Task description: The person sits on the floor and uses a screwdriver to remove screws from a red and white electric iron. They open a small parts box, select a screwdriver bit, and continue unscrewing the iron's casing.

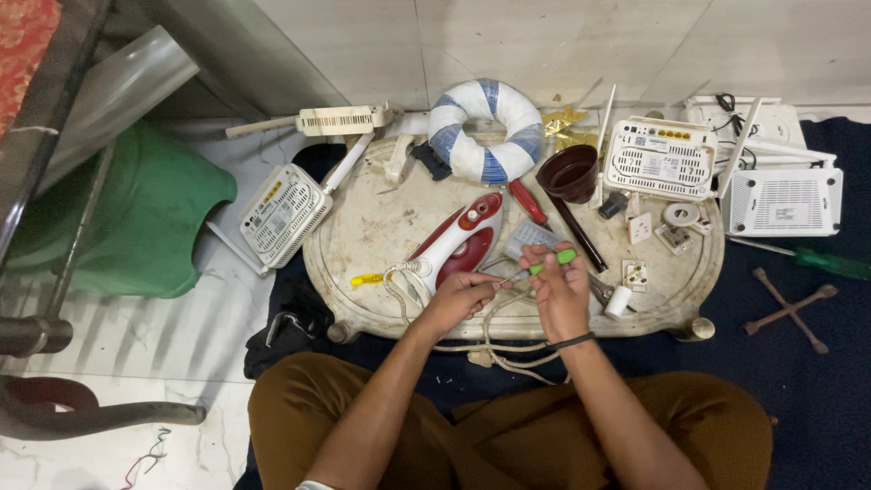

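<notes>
Head view: the person sits cross-legged at a low, oval, stained worktop (381, 227). The right hand (564, 292) is closed around a green-handled screwdriver (544, 268), fingers wrapped tight on the handle, the shaft pointing toward nine o'clock. The left hand (461, 298) sits just beside it, fingers pinched narrow around a small part at the screwdriver's tip; what that part is cannot be made out. A pale cord (494, 340) loops under both hands and hangs over the worktop's near edge at six o'clock.

At eleven o'clock from the hands lies a red and white iron (463, 238), tilted on its side, with a yellow plug piece (367, 279) at nine o'clock of it. At twelve o'clock on the worktop rests a blue and white striped ring (485, 127), and a dark brown cup (570, 172) stands at one o'clock. White routers lie around: one (283, 213) off the worktop at ten o'clock, one (660, 159) at two o'clock, another (785, 201) farther out at three o'clock. A wooden cross piece (787, 310) lies on the dark mat (817, 408) at three o'clock. A green stool (136, 218) stands at nine o'clock.
</notes>
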